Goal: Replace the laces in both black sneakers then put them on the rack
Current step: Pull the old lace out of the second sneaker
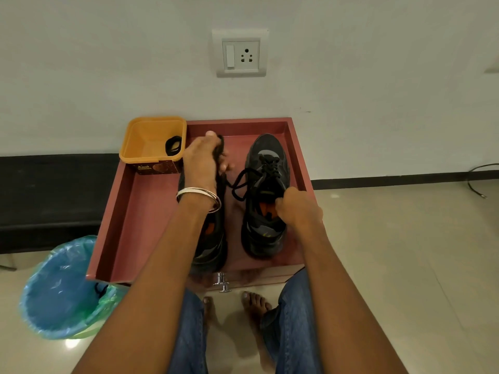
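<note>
Two black sneakers stand side by side in a reddish wooden drawer [129, 211]. The right sneaker [266, 190] points away from me, its black lace [240, 182] partly threaded and looping out to the left. My left hand [202, 163] grips a bunch of that lace above the left sneaker [212, 247], which my forearm mostly hides. My right hand [298, 209] grips the right sneaker's collar at the tongue. A coiled black lace [173, 145] lies in the orange tub [147, 139].
The orange tub sits in the drawer's far left corner. A bin lined with blue plastic [64, 290] stands on the floor at the left, a black lace hanging at its rim. The wall with a socket [241, 54] is right behind the drawer. My bare feet are below the drawer's handle [222, 282].
</note>
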A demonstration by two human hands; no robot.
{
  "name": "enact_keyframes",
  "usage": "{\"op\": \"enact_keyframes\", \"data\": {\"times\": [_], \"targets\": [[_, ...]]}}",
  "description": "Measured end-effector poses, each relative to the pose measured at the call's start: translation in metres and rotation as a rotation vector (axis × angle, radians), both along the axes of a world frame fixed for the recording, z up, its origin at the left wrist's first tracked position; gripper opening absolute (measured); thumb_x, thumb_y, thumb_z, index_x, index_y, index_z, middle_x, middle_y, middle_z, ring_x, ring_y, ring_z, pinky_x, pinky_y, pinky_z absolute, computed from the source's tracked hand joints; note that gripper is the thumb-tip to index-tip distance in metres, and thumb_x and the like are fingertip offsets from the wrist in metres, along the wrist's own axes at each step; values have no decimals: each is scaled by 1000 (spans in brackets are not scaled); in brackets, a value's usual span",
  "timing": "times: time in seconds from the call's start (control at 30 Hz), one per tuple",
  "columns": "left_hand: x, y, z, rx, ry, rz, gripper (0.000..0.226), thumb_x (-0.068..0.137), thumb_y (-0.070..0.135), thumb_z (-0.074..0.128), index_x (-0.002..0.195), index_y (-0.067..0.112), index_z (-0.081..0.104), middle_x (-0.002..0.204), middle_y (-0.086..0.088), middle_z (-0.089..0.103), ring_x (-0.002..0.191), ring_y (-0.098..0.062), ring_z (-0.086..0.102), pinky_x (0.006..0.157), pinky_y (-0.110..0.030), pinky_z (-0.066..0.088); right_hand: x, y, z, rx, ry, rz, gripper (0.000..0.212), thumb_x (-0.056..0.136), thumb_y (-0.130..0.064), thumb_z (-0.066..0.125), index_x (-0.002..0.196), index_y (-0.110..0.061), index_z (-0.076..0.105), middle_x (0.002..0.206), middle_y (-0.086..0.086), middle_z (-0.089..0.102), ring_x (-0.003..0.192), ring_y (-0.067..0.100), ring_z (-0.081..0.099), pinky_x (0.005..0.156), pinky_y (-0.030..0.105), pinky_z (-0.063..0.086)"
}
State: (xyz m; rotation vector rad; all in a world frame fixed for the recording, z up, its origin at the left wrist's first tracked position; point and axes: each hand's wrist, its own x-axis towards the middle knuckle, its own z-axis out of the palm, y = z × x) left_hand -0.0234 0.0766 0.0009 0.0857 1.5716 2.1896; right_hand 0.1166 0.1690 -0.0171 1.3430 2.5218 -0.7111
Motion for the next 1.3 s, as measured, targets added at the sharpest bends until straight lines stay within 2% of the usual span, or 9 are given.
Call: {"op": "enact_keyframes", "data": {"times": [0.17, 0.33, 0.43, 0.53, 0.67, 0.8, 1.07, 1.17, 1.3], "targets": [[7, 3, -23, -691, 669, 9, 21, 89, 26, 61, 77, 11, 69, 71, 0, 66, 69, -19, 60, 74, -34, 48, 0, -1, 0, 23, -10, 10, 26, 99, -23, 42, 116, -8, 53, 93, 6, 51, 81, 25, 49, 69, 33, 39], [19, 2, -26, -1346, 825, -154, 38, 92, 39, 55, 107, 6, 65, 122, -15, 51, 115, -38, 44, 94, -47, 38, 1, 0, 1, 115, -13, 1, 27, 97, -32, 48, 113, -10, 54, 104, 9, 60, 83, 25, 49, 69, 33, 37], [23, 3, -17, -1223, 971, -70, 32, 90, 37, 58, 104, 9, 65, 115, -11, 55, 108, -33, 49, 88, -44, 42, -1, 4, 2, 265, 203, 9, 35, 93, -37, 58, 119, -14, 52, 113, 6, 57, 93, 24, 54, 71, 31, 37], [25, 0, -10, -1064, 923, -341, 29, 85, 42, 64, 84, 13, 67, 86, -5, 65, 81, -27, 62, 71, -39, 51, -8, 5, -2, 367, 417, 183, 37, 92, -25, 60, 127, -17, 52, 121, 4, 49, 109, 20, 50, 75, 25, 40], [44, -8, -13, -1292, 793, -674, 47, 76, 49, 73, 99, 12, 54, 102, -12, 60, 92, -35, 61, 75, -42, 51, -18, 2, -12, 423, 375, 301, 32, 92, -15, 58, 124, -11, 59, 124, 5, 48, 114, 20, 41, 85, 31, 50], [54, -4, -23, -1334, 737, -596, 58, 81, 46, 70, 117, 4, 49, 115, -18, 56, 105, -40, 57, 78, -42, 47, -25, 0, -13, 456, 367, 243, 29, 89, -14, 63, 116, -6, 59, 124, 8, 49, 112, 21, 45, 85, 30, 48], [51, 3, -35, -1200, 486, -551, 44, 81, 40, 72, 103, 5, 56, 107, -15, 61, 94, -32, 61, 72, -36, 47, -29, 5, -22, 464, 511, 156, 13, 92, -16, 57, 97, -9, 65, 101, 5, 60, 89, 18, 55, 66, 24, 43], [49, 4, -37, -1196, 451, -546, 44, 79, 40, 75, 101, 6, 58, 105, -13, 62, 93, -32, 62, 75, -37, 50, -28, 6, -18, 309, 689, -72, 7, 92, -14, 57, 87, -11, 60, 79, 0, 61, 70, 14, 58, 57, 15, 41], [46, 6, -38, -1202, 421, -559, 46, 77, 40, 77, 100, 6, 58, 104, -13, 62, 93, -32, 62, 73, -37, 50, -25, 18, -16, -286, 925, -726, 6, 90, -6, 52, 94, -8, 56, 83, 11, 69, 49, 15, 62, 55, 31, 57]]}}
